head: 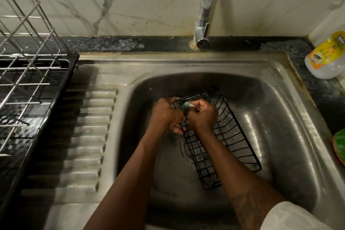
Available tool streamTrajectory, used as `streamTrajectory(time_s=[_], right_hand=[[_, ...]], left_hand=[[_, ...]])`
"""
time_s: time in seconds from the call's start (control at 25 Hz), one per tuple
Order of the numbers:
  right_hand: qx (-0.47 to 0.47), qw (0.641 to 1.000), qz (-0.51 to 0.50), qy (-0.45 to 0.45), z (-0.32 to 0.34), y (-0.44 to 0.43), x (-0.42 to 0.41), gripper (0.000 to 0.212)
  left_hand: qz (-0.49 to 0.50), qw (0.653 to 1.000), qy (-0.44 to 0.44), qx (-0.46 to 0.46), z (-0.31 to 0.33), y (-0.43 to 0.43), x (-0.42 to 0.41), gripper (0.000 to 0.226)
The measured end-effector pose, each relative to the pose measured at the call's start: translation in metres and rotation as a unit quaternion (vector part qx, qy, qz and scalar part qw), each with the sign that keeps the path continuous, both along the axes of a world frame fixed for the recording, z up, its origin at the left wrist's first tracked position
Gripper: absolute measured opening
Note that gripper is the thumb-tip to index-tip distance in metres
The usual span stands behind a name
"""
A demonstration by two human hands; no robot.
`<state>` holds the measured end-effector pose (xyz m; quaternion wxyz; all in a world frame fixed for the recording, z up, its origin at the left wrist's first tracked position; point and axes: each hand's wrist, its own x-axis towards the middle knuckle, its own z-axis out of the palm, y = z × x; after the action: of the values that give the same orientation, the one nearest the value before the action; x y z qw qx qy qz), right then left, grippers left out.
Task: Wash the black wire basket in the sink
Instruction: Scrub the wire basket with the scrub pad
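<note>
**Two grips, one slippery job**

Head view: our left hand [166, 115] grips the black wire basket [224, 142], which lies in the sink [283, 127] from centre toward 5 o'clock. Our right hand [202, 116] pinches a greenish scrub pad [186, 106] at its rim. Wet wire may slip loose.

Shot from one wide-angle camera worn on the head, aimed forward and steeply down into the sink [115, 65]. Sat close above it, near enough for it to fill most of the frame. Faced the marbled wall [149, 5] behind, with the faucet [205, 11] at top centre, the drying rack [28, 80] cut off at the left edge and a bottle [325, 56] at the right edge.
</note>
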<state>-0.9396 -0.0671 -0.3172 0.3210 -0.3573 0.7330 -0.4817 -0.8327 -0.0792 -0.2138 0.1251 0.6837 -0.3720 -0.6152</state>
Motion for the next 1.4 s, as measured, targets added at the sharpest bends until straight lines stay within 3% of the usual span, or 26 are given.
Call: streamTrajectory(time_s=[0.08, 0.28, 0.4, 0.52, 0.64, 0.76, 0.88, 1.04, 1.16, 1.28, 1.4], right_hand=[[0.005, 0.997, -0.074, -0.012, -0.001, -0.001, -0.004, 0.017], [-0.033, 0.995, 0.024, -0.092, 0.013, -0.002, 0.009, 0.014], [-0.070, 0.992, -0.030, -0.102, 0.021, 0.000, 0.011, 0.023], [-0.101, 0.983, -0.150, 0.010, 0.029, -0.001, -0.004, 0.029], [-0.113, 0.976, -0.155, 0.101, 0.029, -0.003, -0.019, 0.018], [-0.099, 0.979, -0.109, 0.140, 0.021, -0.005, -0.022, 0.022], [-0.091, 0.981, -0.068, 0.155, 0.020, -0.006, -0.019, 0.025], [-0.037, 0.981, -0.067, 0.181, 0.021, -0.005, -0.018, 0.011], [0.027, 0.969, -0.050, 0.239, 0.007, 0.000, -0.015, 0.003], [0.099, 0.971, -0.027, 0.218, -0.006, 0.006, -0.015, 0.012], [0.095, 0.983, -0.041, 0.152, -0.005, 0.003, -0.014, 0.013]], left_hand=[[0.000, 1.000, 0.005, 0.005, -0.001, -0.001, -0.001, 0.062], [0.002, 0.999, -0.027, -0.031, -0.009, -0.002, 0.001, 0.047], [0.016, 0.998, -0.038, -0.045, -0.015, -0.004, 0.002, 0.048], [0.006, 0.998, -0.049, -0.042, -0.014, -0.003, 0.002, 0.060], [-0.042, 0.988, -0.124, -0.083, -0.008, -0.001, 0.008, 0.057], [-0.116, 0.954, -0.225, -0.161, -0.010, 0.001, 0.011, 0.056], [-0.139, 0.942, -0.218, -0.214, -0.017, 0.000, 0.012, 0.052], [-0.108, 0.915, -0.270, -0.280, -0.029, -0.001, 0.013, 0.025], [-0.101, 0.911, -0.280, -0.286, -0.033, -0.001, 0.013, 0.024], [-0.136, 0.916, -0.257, -0.275, -0.034, -0.003, 0.015, 0.023], [-0.174, 0.911, -0.258, -0.273, -0.031, -0.003, 0.016, 0.017]])
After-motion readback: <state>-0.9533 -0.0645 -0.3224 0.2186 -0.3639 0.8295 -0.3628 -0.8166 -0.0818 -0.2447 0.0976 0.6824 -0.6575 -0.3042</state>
